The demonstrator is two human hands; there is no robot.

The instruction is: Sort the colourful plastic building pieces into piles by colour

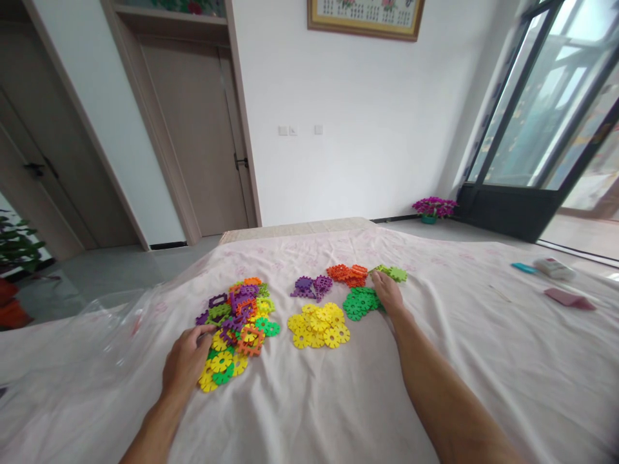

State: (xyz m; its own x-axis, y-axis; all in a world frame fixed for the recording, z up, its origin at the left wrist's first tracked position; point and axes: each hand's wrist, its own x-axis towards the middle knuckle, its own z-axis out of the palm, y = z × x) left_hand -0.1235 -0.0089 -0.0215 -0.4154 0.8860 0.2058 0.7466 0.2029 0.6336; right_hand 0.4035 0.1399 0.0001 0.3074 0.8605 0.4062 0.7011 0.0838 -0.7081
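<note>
On the pale pink sheet (309, 399) lies a mixed heap of plastic snowflake pieces (236, 316) in purple, orange, yellow and green. My left hand (186, 361) rests at the heap's left edge with fingers curled, touching the pieces there. Sorted groups lie to the right: yellow (319, 325), purple (312, 287), orange (347, 274), dark green (358, 303) and light green (394, 273). My right hand (387, 293) reaches between the dark green and light green groups, fingertips down on a light green piece.
A clear plastic bag (111, 316) lies on the sheet at the left. A teal item, a white object (554, 267) and a dark red card (568, 298) lie at the far right. Doors, a glass door and a purple flower pot (434, 209) stand beyond.
</note>
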